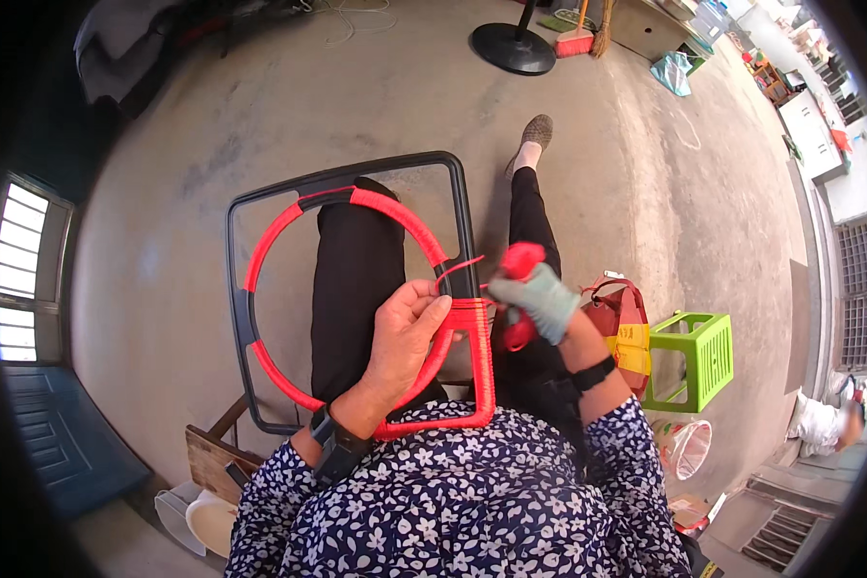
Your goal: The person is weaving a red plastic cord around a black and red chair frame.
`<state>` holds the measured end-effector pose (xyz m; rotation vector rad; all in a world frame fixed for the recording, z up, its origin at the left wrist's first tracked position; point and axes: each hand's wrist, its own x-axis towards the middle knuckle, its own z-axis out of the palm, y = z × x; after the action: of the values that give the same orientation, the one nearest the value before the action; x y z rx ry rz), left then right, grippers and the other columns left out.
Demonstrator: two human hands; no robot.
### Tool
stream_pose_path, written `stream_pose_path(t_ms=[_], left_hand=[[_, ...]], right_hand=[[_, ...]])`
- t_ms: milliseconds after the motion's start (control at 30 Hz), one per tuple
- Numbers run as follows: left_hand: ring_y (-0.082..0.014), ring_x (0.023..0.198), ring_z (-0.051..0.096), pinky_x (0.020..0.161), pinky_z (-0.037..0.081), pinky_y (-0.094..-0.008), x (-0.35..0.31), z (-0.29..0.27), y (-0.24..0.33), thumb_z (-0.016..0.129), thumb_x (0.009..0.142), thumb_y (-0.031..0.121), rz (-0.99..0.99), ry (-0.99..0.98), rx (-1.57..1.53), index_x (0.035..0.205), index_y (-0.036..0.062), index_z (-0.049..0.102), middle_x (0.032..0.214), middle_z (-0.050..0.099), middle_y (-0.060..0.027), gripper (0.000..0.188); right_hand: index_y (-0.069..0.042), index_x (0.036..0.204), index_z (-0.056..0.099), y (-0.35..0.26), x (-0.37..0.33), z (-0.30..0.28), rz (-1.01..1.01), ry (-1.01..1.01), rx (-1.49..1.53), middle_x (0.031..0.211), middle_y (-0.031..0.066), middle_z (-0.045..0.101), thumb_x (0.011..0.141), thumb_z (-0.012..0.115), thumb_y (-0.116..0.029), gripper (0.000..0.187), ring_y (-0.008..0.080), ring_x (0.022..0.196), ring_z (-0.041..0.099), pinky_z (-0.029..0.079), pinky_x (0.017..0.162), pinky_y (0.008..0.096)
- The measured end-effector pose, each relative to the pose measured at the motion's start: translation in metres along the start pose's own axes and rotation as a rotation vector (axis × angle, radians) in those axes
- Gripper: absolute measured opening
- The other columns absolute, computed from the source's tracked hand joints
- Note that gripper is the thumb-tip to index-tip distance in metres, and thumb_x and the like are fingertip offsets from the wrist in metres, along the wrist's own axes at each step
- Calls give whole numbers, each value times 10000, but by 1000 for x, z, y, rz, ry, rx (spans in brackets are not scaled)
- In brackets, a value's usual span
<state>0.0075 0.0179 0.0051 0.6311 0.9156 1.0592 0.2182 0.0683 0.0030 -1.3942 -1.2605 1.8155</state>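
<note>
A black square frame (460,207) with a round ring inside it lies tilted across my lap. Red cord (482,361) is wound tightly round its lower right corner and much of the ring; other stretches are bare black. My bare left hand (409,332) closes on the frame where ring and right side meet, thumb and finger at the wound cord. A loose bit of red cord (460,265) sticks out above these fingertips. Just right of the frame, my right hand (541,299), in a pale glove and slightly blurred, grips a bundle of red cord (522,258).
On my right stand a green plastic stool (708,361), a dark red bag (615,313) and a small waste basket (684,448). A wooden piece (212,462) is at lower left. Farther off are a round black stand base (513,48) and a red broom (575,42).
</note>
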Motion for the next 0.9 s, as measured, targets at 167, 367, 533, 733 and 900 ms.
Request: stream_pose_path(t_ms=[167,367,533,733,900], left_hand=[[-115,771,637,661,559,-264,-2,4,5,538,955,81,11,21,-17,1044,-9,521,904,656,-87,127],[-113,781,637,659,563,-271,0,-2,0,543,953,84,17,17,-14,1045,6,523,916,655,-79,122],[-113,783,638,660,567,-271,0,-2,-3,551,951,94,5,14,-15,1042,19,527,929,655,-71,120],[-94,678,625,570,537,-238,-3,3,4,570,939,85,11,44,21,1010,2,517,838,652,-70,122],[-96,575,599,490,499,-223,-3,4,3,593,925,89,-42,72,114,986,4,517,788,644,-62,129]], right_hand=[[-50,722,622,42,-27,-112,65,631,-72,592,45,574,807,655,-196,172,141,481,550,435,464,289],[-55,852,664,30,-29,-95,58,764,-246,688,65,669,832,649,-236,182,143,528,607,474,494,313],[-1,885,636,6,-9,-2,-35,71,-287,687,40,643,872,620,-267,266,149,576,614,495,562,287],[-21,839,603,-17,-25,-3,-206,52,249,740,91,640,851,621,-281,261,134,551,581,481,537,258],[-50,783,541,-24,-34,23,-198,-96,493,683,58,588,832,654,-293,272,127,510,542,452,489,256]])
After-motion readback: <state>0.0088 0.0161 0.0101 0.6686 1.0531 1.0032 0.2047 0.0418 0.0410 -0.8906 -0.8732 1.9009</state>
